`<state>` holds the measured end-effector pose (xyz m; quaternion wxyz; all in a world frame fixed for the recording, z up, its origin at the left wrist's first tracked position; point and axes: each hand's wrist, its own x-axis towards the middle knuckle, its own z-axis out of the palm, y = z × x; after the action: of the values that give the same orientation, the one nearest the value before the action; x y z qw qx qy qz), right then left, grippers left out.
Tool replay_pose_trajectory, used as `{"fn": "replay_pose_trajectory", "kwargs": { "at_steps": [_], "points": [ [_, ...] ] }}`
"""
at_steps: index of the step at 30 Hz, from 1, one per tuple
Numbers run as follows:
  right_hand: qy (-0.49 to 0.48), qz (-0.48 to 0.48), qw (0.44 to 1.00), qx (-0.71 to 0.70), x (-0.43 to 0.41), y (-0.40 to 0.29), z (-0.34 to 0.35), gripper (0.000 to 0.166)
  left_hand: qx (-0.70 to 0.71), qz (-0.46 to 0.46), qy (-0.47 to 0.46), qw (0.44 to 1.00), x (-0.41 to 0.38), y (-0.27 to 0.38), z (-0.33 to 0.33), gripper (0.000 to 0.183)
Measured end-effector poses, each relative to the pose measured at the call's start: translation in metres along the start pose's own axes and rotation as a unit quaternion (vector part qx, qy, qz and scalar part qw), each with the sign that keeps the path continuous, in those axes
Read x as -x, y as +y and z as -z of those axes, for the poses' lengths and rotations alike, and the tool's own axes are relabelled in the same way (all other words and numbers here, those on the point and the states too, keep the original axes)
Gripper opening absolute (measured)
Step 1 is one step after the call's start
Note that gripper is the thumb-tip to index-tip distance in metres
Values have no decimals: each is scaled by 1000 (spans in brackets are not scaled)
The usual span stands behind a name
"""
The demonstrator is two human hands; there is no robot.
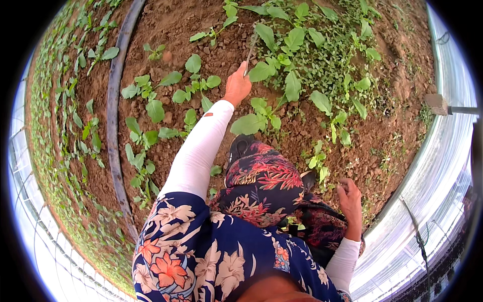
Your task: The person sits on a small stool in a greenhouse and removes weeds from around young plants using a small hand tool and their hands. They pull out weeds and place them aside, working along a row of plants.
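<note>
My left hand point(237, 85) is stretched forward over the soil, closed around a thin metal hand tool point(252, 47). The tool's far end reaches the edge of a dense patch of small-leaved weeds point(320, 62), partly hidden by broad leaves. Just right of that hand grows a larger leafy seedling point(263, 71), and another broad-leaved plant point(251, 122) stands between it and my shoe point(238, 147). By my right knee, my right hand point(350, 200) hangs with loosely curled fingers and nothing visible in it, near a small yellowish-green plant point(317, 160).
A dark flat irrigation hose point(113, 102) runs along the bed on the left. Beyond it are dense rows of seedlings point(56, 151). Clear plastic sheeting point(407, 211) borders the right side, with a block point(436, 104) and a bar point(464, 110) at its edge.
</note>
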<state>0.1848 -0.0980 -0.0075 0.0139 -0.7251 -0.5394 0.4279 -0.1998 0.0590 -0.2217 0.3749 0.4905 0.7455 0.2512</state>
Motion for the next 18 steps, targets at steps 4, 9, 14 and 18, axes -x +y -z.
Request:
{"fn": "replay_pose_trajectory", "kwargs": {
  "at_steps": [4, 9, 14, 18],
  "points": [
    [6, 9, 1000, -1, 0, 2, 0, 23, -15, 17, -13, 1000, 0, 1, -4, 51],
    [6, 2, 1000, -18, 2, -4, 2, 22, -20, 14, -41, 999, 64, -36, 4, 55],
    [4, -18, 1000, -22, 3, -3, 3, 23, -14, 31, -62, 998, 89, -27, 26, 53],
    [6, -10, 1000, -29, 3, 1, 3, 24, -10, -5, -20, 1000, 61, -34, 11, 52]
  ]
}}
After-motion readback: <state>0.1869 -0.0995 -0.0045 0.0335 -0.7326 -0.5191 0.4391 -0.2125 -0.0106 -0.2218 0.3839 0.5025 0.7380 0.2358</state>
